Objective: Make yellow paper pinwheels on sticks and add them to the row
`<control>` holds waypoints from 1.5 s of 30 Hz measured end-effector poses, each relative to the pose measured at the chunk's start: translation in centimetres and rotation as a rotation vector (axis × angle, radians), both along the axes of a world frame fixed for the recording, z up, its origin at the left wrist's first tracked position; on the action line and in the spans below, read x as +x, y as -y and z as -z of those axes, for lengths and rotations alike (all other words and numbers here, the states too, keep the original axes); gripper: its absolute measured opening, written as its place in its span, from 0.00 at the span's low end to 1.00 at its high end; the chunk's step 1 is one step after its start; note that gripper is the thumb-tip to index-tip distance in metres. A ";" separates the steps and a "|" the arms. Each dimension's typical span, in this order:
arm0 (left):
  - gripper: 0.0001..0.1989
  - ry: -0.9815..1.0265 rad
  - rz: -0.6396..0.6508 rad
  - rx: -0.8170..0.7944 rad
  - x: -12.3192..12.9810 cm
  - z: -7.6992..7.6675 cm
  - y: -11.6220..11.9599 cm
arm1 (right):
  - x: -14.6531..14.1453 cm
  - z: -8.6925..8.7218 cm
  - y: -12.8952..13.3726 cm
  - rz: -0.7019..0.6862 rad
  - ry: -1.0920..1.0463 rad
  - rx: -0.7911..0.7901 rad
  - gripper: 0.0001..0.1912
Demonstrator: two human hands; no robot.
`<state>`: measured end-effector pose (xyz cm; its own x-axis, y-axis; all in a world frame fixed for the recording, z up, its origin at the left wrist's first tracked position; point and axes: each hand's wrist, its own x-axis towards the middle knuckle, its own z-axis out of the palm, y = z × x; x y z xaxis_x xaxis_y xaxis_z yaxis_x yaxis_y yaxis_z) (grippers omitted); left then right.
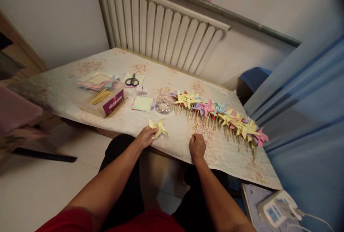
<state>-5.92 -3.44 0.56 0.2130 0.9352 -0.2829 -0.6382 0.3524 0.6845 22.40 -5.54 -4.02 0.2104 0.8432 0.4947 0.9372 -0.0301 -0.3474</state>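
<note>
My left hand [146, 136] pinches a pale yellow paper pinwheel [159, 128] at the table's front edge. Its four blades are folded, and no stick shows on it. To the right, my right hand [197, 146] rests on the cloth with its fingers curled; what it holds, if anything, is hidden. Beyond the hands is a clear round dish [164, 105] of small shiny pieces. A stack of pale square papers [142, 104] lies left of the dish. Several finished pinwheels on sticks [225, 117] lie in a long row at the right.
An open box [103, 105] of wooden sticks stands at the left, with coloured papers [96, 81] behind it. Black scissors [132, 81] lie near small white boxes [141, 90]. A white device [276, 210] with cables is at the lower right. Another person's blurred hand [24, 135] shows far left.
</note>
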 end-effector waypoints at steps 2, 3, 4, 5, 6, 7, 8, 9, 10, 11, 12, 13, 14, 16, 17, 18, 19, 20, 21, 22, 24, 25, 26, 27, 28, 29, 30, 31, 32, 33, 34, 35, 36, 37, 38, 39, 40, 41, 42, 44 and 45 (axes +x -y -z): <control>0.15 0.005 -0.017 -0.002 -0.1 0.2 0.1 | 0.1 0.2 0.5 -0.050 -0.024 0.037 0.10; 0.15 0.017 -0.019 0.002 -0.2 0.4 0.1 | 0.1 0.3 0.7 -0.077 -0.034 0.056 0.10; 0.16 0.030 -0.019 0.008 -0.2 0.5 0.1 | 0.1 0.4 1.1 -0.105 -0.043 0.072 0.10; 0.16 0.042 -0.017 0.013 -0.3 0.6 0.1 | 0.2 0.5 1.4 -0.128 -0.052 0.085 0.10; 0.16 0.052 -0.014 0.018 -0.4 0.7 0.1 | 0.3 0.7 1.7 -0.149 -0.062 0.095 0.10; 0.16 0.058 -0.011 0.024 -0.4 0.8 0.1 | 0.3 0.8 2.0 -0.167 -0.073 0.103 0.10; 0.16 0.060 -0.007 0.028 -0.5 0.9 0.1 | 0.4 1.0 2.3 -0.184 -0.086 0.113 0.10; 0.16 0.058 -0.005 0.028 -0.5 0.9 0.1 | 0.5 1.2 2.5 -0.199 -0.099 0.128 0.11; 0.15 0.054 -0.004 0.023 -0.6 0.9 0.2 | 0.5 1.5 2.7 -0.212 -0.111 0.146 0.11; 0.15 0.049 -0.006 0.016 -0.6 0.9 0.2 | 0.6 1.7 3.0 -0.224 -0.119 0.164 0.12; 0.14 0.043 -0.008 0.008 -0.7 0.9 0.3 | 0.6 1.9 3.2 -0.235 -0.122 0.179 0.13; 0.14 0.037 -0.011 0.000 -0.8 0.9 0.3 | 0.6 2.1 3.5 -0.243 -0.122 0.190 0.13; 0.13 0.030 -0.012 -0.006 -0.8 0.8 0.4 | 0.5 2.3 3.8 -0.251 -0.118 0.193 0.14; 0.12 0.019 -0.009 -0.012 -1.0 0.7 0.6 | 0.3 2.7 4.5 -0.267 -0.096 0.179 0.16; 0.12 0.013 -0.007 -0.015 -1.1 0.7 0.6 | 0.2 2.8 5.0 -0.276 -0.073 0.161 0.17; 0.11 0.009 -0.006 -0.018 -1.1 0.7 0.7 | 0.0 2.9 5.5 -0.284 -0.042 0.135 0.19; 0.11 0.007 -0.005 -0.021 -1.2 0.7 0.7 | -0.2 3.0 6.1 -0.290 -0.002 0.102 0.21; 0.11 0.004 -0.006 -0.024 -1.2 0.8 0.7 | -0.5 3.1 6.7 -0.295 0.043 0.066 0.22; 0.11 0.003 -0.007 -0.027 -1.2 0.8 0.7 | -0.7 3.1 7.2 -0.298 0.088 0.032 0.23; 0.11 0.002 -0.009 -0.030 -1.2 0.9 0.7 | -1.0 3.1 7.8 -0.299 0.131 0.002 0.24; 0.11 -0.002 -0.011 -0.035 -1.3 1.1 0.6 | -1.4 2.9 8.7 -0.299 0.197 -0.049 0.26; 0.11 -0.005 -0.010 -0.036 -1.3 1.1 0.6 | -1.5 2.7 9.1 -0.297 0.219 -0.073 0.26; 0.11 -0.008 -0.009 -0.036 -1.3 1.1 0.5 | -1.6 2.6 9.4 -0.298 0.234 -0.099 0.27; 0.11 -0.011 -0.006 -0.035 -1.4 1.1 0.6 | -1.5 2.4 9.8 -0.304 0.244 -0.127 0.29; 0.11 -0.013 -0.003 -0.034 -1.4 1.1 0.6 | -1.4 2.2 10.1 -0.314 0.249 -0.154 0.30; 0.11 -0.013 0.000 -0.031 -1.4 1.1 0.7 | -1.2 2.1 10.4 -0.324 0.250 -0.177 0.31; 0.11 -0.012 0.001 -0.029 -1.3 1.0 0.8 | -1.0 2.1 10.7 -0.332 0.250 -0.196 0.32; 0.11 -0.011 0.000 -0.025 -1.3 0.9 0.9 | -0.8 2.1 11.0 -0.335 0.247 -0.207 0.32; 0.11 -0.009 -0.002 -0.023 -1.2 0.9 0.9 | -0.6 2.2 11.3 -0.332 0.243 -0.211 0.32; 0.12 -0.008 -0.006 -0.021 -1.2 0.9 1.0 | -0.5 2.4 11.5 -0.324 0.239 -0.209 0.32; 0.12 -0.009 -0.010 -0.020 -1.1 0.8 1.1 | -0.4 2.6 11.6 -0.314 0.234 -0.202 0.32; 0.12 -0.010 -0.012 -0.020 -1.0 0.8 1.2 | -0.4 2.8 11.7 -0.306 0.228 -0.191 0.31; 0.12 -0.012 -0.012 -0.021 -1.0 0.8 1.3 | -0.5 3.0 11.6 -0.301 0.222 -0.176 0.30; 0.12 -0.012 -0.012 -0.021 -0.9 0.8 1.4 | -0.6 3.2 11.4 -0.300 0.215 -0.160 0.29; 0.12 -0.010 -0.010 -0.019 -0.9 0.8 1.5 | -0.7 3.4 11.2 -0.307 0.208 -0.144 0.28; 0.12 -0.009 -0.006 -0.018 -1.0 0.7 1.6 | -0.9 3.6 10.9 -0.321 0.204 -0.130 0.28; 0.12 -0.008 0.002 -0.017 -1.1 0.7 1.8 | -1.1 3.8 10.6 -0.341 0.201 -0.119 0.27; 0.12 -0.007 0.013 -0.015 -1.3 0.6 2.0 | -1.3 3.9 10.2 -0.363 0.201 -0.112 0.27; 0.13 -0.004 0.024 -0.012 -1.6 0.4 2.2 | -1.5 4.0 9.8 -0.383 0.201 -0.108 0.27; 0.14 0.000 0.043 -0.007 -2.3 0.1 2.5 | -2.0 4.1 9.1 -0.414 0.202 -0.108 0.27; 0.15 0.003 0.050 -0.002 -2.8 -0.1 2.7 | -2.3 4.0 8.7 -0.427 0.202 -0.112 0.28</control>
